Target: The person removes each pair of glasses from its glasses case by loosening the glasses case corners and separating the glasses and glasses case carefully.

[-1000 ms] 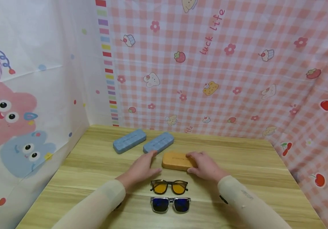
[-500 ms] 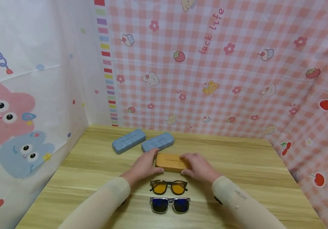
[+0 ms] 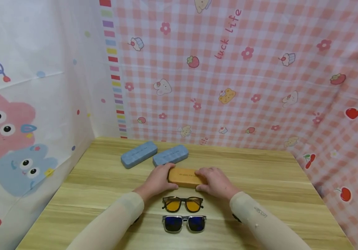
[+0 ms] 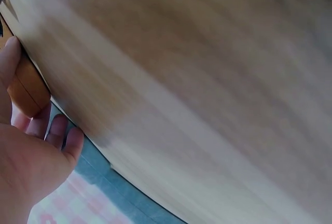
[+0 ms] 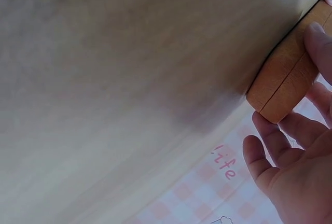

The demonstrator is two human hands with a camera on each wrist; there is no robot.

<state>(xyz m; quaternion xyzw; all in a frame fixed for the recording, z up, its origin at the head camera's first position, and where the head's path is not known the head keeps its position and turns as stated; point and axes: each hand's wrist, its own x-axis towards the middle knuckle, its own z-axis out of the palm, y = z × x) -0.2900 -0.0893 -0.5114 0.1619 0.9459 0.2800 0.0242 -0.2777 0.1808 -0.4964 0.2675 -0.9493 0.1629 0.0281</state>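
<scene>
On the table (image 3: 276, 180), the half-curled left hand (image 3: 158, 178) and right hand (image 3: 218, 181) grip the orange case (image 3: 182, 178) by its ends. It has slid leftward, so it now lines up behind the amber glasses (image 3: 193, 205) and dark glasses (image 3: 173, 224); two blue cases (image 3: 139, 155) lie beyond.

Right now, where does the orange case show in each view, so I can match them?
Head: below centre, the orange case lies between the left hand and right hand.
Left wrist: upper half, cut off by the left edge.
Right wrist: upper right, cut off by the right edge.
Shared landmark: pink checked cloth, also at the bottom of both wrist views.
</scene>
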